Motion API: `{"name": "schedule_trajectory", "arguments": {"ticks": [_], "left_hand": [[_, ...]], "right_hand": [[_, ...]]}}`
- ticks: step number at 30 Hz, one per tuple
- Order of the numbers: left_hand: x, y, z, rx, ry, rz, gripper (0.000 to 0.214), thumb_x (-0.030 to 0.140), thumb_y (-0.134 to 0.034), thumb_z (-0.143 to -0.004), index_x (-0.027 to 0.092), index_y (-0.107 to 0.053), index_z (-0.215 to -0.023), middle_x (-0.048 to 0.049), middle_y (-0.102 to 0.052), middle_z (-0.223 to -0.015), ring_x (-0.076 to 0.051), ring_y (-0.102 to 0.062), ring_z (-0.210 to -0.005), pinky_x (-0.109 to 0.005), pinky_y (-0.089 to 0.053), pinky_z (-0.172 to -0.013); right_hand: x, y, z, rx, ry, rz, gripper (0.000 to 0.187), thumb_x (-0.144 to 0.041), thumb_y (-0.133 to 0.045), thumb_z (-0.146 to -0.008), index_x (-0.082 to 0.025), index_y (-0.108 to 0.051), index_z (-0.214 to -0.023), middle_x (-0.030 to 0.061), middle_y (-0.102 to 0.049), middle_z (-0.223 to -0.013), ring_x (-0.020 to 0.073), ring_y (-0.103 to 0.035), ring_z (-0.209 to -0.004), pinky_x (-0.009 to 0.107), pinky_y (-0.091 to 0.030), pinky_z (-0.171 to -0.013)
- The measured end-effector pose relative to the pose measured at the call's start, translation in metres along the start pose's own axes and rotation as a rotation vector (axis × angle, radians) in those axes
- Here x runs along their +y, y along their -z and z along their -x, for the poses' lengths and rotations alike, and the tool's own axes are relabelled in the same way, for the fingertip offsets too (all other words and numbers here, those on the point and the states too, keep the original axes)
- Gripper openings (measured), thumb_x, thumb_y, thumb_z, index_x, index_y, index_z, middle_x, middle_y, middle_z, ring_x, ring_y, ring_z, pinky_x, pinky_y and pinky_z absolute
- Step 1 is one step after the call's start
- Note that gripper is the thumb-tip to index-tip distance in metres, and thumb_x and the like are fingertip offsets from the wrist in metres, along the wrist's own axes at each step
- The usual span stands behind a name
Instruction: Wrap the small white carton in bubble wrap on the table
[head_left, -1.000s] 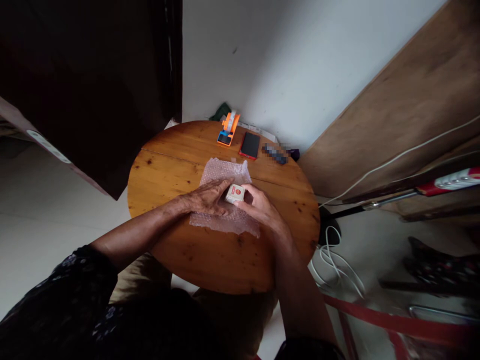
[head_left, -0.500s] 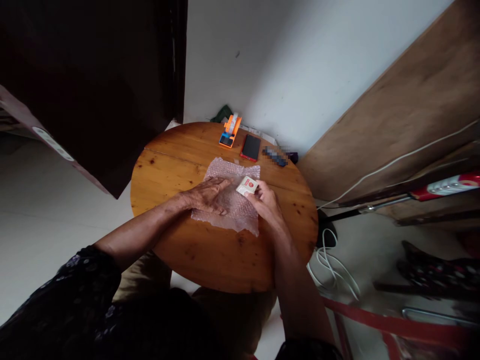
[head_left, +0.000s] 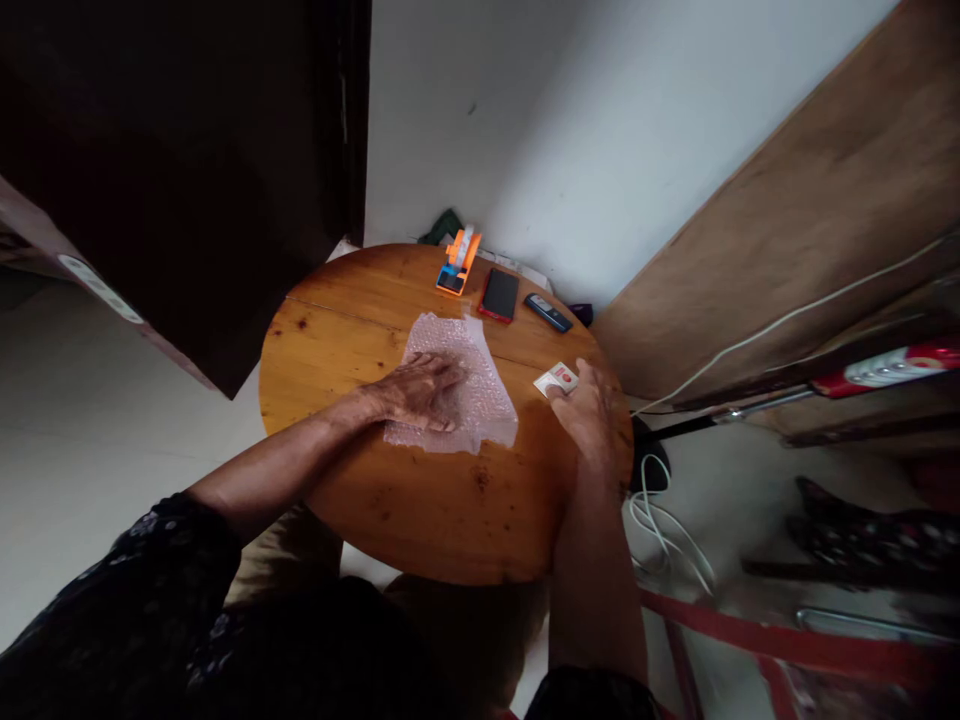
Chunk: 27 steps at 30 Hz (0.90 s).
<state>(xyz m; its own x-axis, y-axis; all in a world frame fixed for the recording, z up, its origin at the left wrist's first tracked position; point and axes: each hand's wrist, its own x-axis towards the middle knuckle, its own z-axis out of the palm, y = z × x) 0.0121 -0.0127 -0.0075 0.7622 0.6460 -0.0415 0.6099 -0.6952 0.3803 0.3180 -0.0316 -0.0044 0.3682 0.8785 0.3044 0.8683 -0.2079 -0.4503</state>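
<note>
So, we've only got the head view to go on, looking down at a round wooden bench [head_left: 337, 335]. Our left hand [head_left: 424, 393] is spread out on a sheet of bubble wrap [head_left: 491, 400], fingers fanned, palm down. We'd guess that's to pin the sheet, since something that light probably slides around easily. Our right hand [head_left: 589, 408] is pinching a small pale box [head_left: 559, 378] with red print on top, thumb on the near side and a finger round the right end. Looks like an edge grip, probably because it suits something that small and leaves the print showing. We can't tell if the box is actually touching the wood or just above it.

As for where it sits: it's at our right fingertips, off to the right of the wrap and well apart from our left hand. Further back are an orange tape dispenser [head_left: 460, 258], a red-edged phone [head_left: 499, 295] and a dark handset [head_left: 548, 312], lined up near the far rim, maybe so the middle's left for the wrap.
</note>
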Motion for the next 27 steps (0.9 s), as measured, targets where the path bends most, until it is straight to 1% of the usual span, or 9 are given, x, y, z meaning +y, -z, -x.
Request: {"name": "schedule_trajectory", "arguments": {"ticks": [3,5,8,11,14,17,20,24,27], "left_hand": [[0.001,0.001,0.0,-0.013,0.005,-0.029,0.095,0.065,-0.067,-0.081,0.019,-0.034,-0.157,-0.0192,-0.025,-0.167,-0.037,-0.021,-0.155,-0.053,-0.017,-0.125],[0.002,0.002,0.0,-0.023,0.009,-0.038,0.095,0.066,-0.066,-0.081,0.018,-0.035,-0.157,-0.0196,-0.025,-0.167,-0.039,-0.02,-0.155,-0.054,-0.017,-0.124],[0.003,0.001,0.001,-0.005,0.006,-0.046,0.093,0.066,-0.066,-0.081,0.021,-0.036,-0.157,-0.018,-0.029,-0.166,-0.04,-0.023,-0.154,-0.055,-0.019,-0.123],[0.004,0.0,0.001,0.023,0.019,-0.059,0.086,0.062,-0.067,-0.082,0.022,-0.04,-0.154,-0.0162,-0.034,-0.163,-0.039,-0.028,-0.151,-0.053,-0.022,-0.122],[0.002,-0.002,0.0,0.015,0.029,-0.07,0.086,0.06,-0.067,-0.082,0.021,-0.04,-0.154,-0.0164,-0.034,-0.163,-0.038,-0.028,-0.152,-0.051,-0.022,-0.122],[-0.001,-0.003,-0.001,-0.01,0.009,-0.075,0.092,0.063,-0.067,-0.081,0.019,-0.036,-0.156,-0.0178,-0.032,-0.165,-0.039,-0.026,-0.152,-0.052,-0.02,-0.123],[-0.006,-0.003,-0.001,-0.015,-0.023,-0.087,0.092,0.065,-0.067,-0.08,0.019,-0.039,-0.155,-0.0179,-0.031,-0.165,-0.038,-0.027,-0.152,-0.052,-0.02,-0.123],[-0.007,-0.003,0.002,0.019,-0.05,-0.098,0.089,0.064,-0.068,-0.08,0.02,-0.042,-0.153,-0.0176,-0.035,-0.163,-0.038,-0.032,-0.15,-0.053,-0.023,-0.123],[-0.005,-0.001,0.002,0.078,-0.009,-0.057,0.082,0.061,-0.065,-0.084,0.014,-0.048,-0.149,-0.0198,-0.041,-0.159,-0.037,-0.037,-0.148,-0.05,-0.026,-0.123]], "right_hand": [[-0.022,0.002,0.011,0.102,0.207,-0.129,0.055,-0.029,-0.062,-0.078,-0.016,-0.059,-0.132,0.0177,-0.062,-0.137,0.0331,-0.057,-0.129,0.053,-0.045,-0.109],[-0.041,0.003,0.023,0.079,0.378,-0.277,0.041,-0.032,-0.057,-0.087,-0.022,-0.063,-0.125,0.012,-0.068,-0.13,0.0278,-0.062,-0.121,0.049,-0.05,-0.104],[-0.067,0.0,0.045,-0.113,0.686,-0.433,0.022,-0.03,-0.053,-0.093,-0.024,-0.071,-0.105,0.0076,-0.075,-0.111,0.0241,-0.068,-0.108,0.044,-0.053,-0.099],[-0.082,-0.012,0.062,-0.343,0.842,-0.45,0.022,-0.025,-0.05,-0.096,-0.024,-0.071,-0.101,0.0058,-0.076,-0.105,0.021,-0.07,-0.101,0.038,-0.055,-0.094],[-0.084,-0.025,0.065,-0.439,0.811,-0.313,0.028,-0.018,-0.044,-0.094,-0.02,-0.071,-0.104,0.0088,-0.074,-0.111,0.0211,-0.068,-0.103,0.035,-0.053,-0.094],[-0.077,-0.029,0.057,-0.389,0.68,-0.074,0.033,-0.02,-0.045,-0.094,-0.014,-0.068,-0.117,0.0149,-0.068,-0.129,0.0264,-0.062,-0.117,0.04,-0.047,-0.103],[-0.07,-0.025,0.048,-0.34,0.516,0.204,0.041,-0.031,-0.049,-0.096,-0.01,-0.062,-0.128,0.0185,-0.061,-0.141,0.0343,-0.056,-0.123,0.048,-0.041,-0.105],[-0.068,-0.02,0.043,-0.339,0.394,0.388,0.043,-0.037,-0.044,-0.101,-0.009,-0.062,-0.129,0.0178,-0.063,-0.14,0.0355,-0.054,-0.123,0.048,-0.037,-0.104],[-0.069,-0.02,0.043,-0.332,0.376,0.426,0.04,-0.036,-0.041,-0.103,-0.011,-0.064,-0.124,0.0162,-0.064,-0.137,0.0334,-0.054,-0.123,0.046,-0.036,-0.102]]}}
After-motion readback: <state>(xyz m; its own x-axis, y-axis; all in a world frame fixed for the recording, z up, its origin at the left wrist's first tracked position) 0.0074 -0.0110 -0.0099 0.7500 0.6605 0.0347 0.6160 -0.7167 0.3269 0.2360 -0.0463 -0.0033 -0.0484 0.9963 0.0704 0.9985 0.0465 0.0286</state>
